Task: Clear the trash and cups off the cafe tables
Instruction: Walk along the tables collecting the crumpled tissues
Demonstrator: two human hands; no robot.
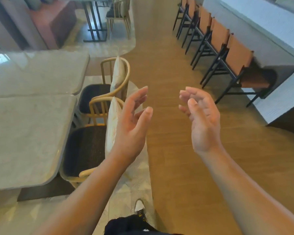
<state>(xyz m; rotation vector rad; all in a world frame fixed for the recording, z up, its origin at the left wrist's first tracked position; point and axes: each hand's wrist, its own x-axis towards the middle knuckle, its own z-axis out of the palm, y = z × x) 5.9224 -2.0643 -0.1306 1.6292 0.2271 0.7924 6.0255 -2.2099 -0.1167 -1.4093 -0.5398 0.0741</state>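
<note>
Left hand: raised over the brown wood-plank floor, fingers straight and relaxed, palm turned inward, holding nothing.
Right hand: same height, fingers loosely curled, empty, palm facing the left hand; the hands are apart.
Near pale grey stone-look cafe table meets the far cafe table edge to edge.
Two curved light-wood chairs with dark seats stand at the tables' right edges.
Black-framed tan-backed stools line the white counter.

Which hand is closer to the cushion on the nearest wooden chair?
Left. The left hand hovers right beside the cushion, overlapping its edge in view; the right hand is farther right, over the wooden floor.
</note>
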